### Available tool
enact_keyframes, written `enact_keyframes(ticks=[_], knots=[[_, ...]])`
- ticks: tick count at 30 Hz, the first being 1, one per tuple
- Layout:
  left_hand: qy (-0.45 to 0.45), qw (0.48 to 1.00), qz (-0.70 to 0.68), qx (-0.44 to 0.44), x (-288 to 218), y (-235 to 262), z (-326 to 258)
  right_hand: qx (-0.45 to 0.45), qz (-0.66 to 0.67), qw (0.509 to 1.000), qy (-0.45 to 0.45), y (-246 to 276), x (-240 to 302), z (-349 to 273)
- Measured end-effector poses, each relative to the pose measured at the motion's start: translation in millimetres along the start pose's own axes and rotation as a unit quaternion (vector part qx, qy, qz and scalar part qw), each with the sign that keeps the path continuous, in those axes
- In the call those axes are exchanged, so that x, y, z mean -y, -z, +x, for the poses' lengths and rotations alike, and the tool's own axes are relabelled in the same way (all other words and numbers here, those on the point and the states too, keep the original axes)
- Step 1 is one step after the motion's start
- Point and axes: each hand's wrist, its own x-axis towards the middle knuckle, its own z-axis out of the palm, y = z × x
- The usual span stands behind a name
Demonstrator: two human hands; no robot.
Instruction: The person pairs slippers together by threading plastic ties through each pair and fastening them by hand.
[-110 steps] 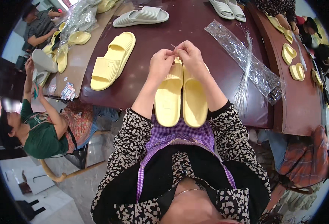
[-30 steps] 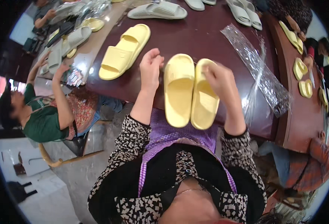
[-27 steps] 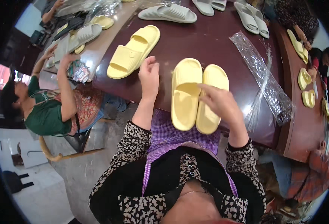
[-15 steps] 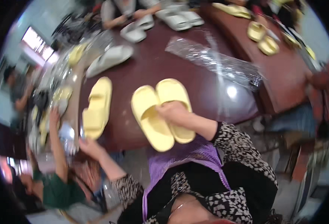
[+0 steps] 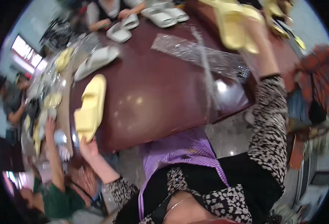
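Far out at the upper right, my right hand point(image 5: 253, 31) grips a pair of pale yellow slide slippers point(image 5: 231, 31) over the side table. Motion smears its fingers a little. At the table's left edge, my left hand point(image 5: 88, 147) pinches the near end of a yellow slipper point(image 5: 93, 108), which seems to lie sole against sole with a second one. Behind that pair, a pale grey slipper point(image 5: 97, 63) rests on its side.
On the dark red table point(image 5: 142, 112) lies a strip of clear plastic wrap point(image 5: 194, 52). Grey slippers point(image 5: 160, 16) stand at the far edge near a person's hands point(image 5: 125, 14). At left, a co-worker's arm point(image 5: 54, 149) reaches towards wrapped slippers point(image 5: 52, 100).
My right hand has carried the yellow pair from the table's near middle to the far right. My left hand has come up to the slippers at left and taken hold of their near end.
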Motion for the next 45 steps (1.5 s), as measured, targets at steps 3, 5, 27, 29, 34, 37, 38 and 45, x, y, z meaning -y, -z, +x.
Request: enact_keyframes(ticks=[3, 5, 27, 29, 34, 37, 38, 45], knots=[[-0.013, 0.999, 0.028, -0.022, -0.4, -33.4, -39.5, -0.018, -0.037, 0.997, 0.073, 2.0, 42.0, -20.0], [0.028, 0.994, -0.006, 0.110, 0.2, -62.0, -48.2, 0.044, 0.104, 0.992, 0.051, -3.4, 66.6, -53.4], [-0.025, 0.978, 0.151, 0.139, -21.0, -109.9, -69.8, 0.323, 0.446, 0.834, -0.030, -129.0, 145.2, -119.4], [0.004, 0.966, 0.204, 0.157, -20.3, -129.6, -50.8, 0.399, 0.339, 0.852, -0.008, -132.8, 162.9, -127.3], [0.020, 0.898, 0.320, 0.301, 22.5, -196.8, -2.9, 0.301, 0.299, 0.891, 0.159, -178.4, 203.0, -152.8], [-0.100, 0.848, 0.432, 0.289, 43.9, -207.9, 1.8, 0.219, 0.265, 0.921, 0.182, -166.5, 201.2, -161.4], [-0.221, 0.793, 0.519, 0.231, 49.2, -207.0, 1.7, 0.211, 0.264, 0.926, 0.170, -158.6, 200.4, -164.4], [-0.308, 0.810, 0.449, 0.218, 61.7, -191.7, -36.7, 0.146, 0.098, 0.983, 0.047, -117.6, 73.1, -148.5]])
